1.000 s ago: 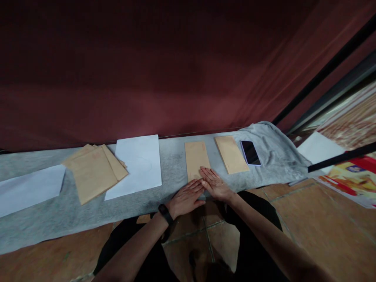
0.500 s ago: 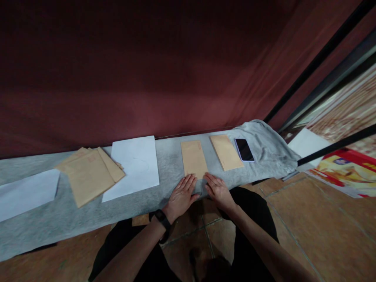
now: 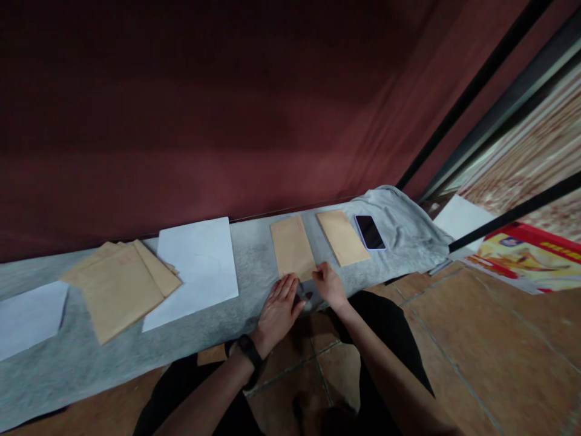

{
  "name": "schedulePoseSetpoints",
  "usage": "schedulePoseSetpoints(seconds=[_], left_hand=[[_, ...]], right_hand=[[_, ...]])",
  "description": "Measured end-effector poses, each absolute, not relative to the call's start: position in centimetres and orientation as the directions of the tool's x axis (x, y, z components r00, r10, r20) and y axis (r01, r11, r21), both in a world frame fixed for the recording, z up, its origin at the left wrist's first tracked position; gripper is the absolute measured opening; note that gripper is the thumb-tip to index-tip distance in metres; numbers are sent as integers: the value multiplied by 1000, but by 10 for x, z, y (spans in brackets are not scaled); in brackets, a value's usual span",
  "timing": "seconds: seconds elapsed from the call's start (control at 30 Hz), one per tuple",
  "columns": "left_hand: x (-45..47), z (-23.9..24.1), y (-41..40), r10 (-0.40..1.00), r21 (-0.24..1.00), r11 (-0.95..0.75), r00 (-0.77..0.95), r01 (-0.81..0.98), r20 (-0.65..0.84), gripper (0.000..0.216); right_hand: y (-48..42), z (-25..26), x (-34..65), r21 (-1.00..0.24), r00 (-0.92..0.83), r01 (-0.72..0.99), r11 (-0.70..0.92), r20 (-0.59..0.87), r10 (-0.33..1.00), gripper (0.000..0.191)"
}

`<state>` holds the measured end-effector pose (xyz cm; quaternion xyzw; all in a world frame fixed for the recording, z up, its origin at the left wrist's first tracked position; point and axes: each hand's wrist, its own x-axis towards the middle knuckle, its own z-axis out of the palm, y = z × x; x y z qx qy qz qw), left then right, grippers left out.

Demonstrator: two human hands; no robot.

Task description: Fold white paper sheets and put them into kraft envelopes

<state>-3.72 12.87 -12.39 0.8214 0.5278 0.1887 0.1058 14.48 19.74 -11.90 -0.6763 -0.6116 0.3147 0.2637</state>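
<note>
A brown paper envelope (image 3: 293, 245) lies on the grey cloth, its near end towards me. My left hand (image 3: 279, 306) is open, its fingers stretched flat on the envelope's near left corner. At the near right corner, my right hand (image 3: 327, 284) is curled into a loose fist against the envelope's edge, with no separate thing showing in it. Just right of it lies a second brown envelope (image 3: 344, 238), and beyond that a phone (image 3: 370, 232) with a pale purple case.
Several brown envelopes (image 3: 122, 290) are fanned on the left, partly over a white sheet (image 3: 204, 260). Another white sheet (image 3: 31, 318) lies at the far left. The narrow surface is draped in grey cloth (image 3: 254, 260). A dark red curtain (image 3: 227, 181) hangs behind it, and a black bar (image 3: 512, 212) crosses the right.
My right hand has gone from flat, outstretched fingers to a curled fist at the envelope's near right corner. My left hand stays flat on the envelope. The view has shifted slightly.
</note>
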Motion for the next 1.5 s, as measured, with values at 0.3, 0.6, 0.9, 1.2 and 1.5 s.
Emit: schedulePoseSetpoints(seconds=[0.3, 0.6, 0.9, 1.2, 1.5], left_hand=[[-40, -114, 142, 923, 482, -380, 290, 790, 252, 57], [-40, -118, 142, 920, 524, -393, 318, 756, 231, 61], [-40, -117, 145, 922, 503, -387, 327, 773, 206, 64], [-45, -116, 147, 924, 465, -380, 310, 800, 223, 55], [-92, -90, 149, 961, 163, 175, -205, 971, 184, 63]], right_hand=[[245, -90, 232, -931, 288, 293, -219, -132, 948, 12], [254, -106, 280, -912, 426, 233, -338, -217, 878, 18], [255, -114, 285, -871, 494, 322, -370, -179, 851, 12], [247, -102, 283, -711, 509, 586, -389, -50, 859, 21], [238, -92, 266, -491, 461, 790, -367, 81, 884, 30]])
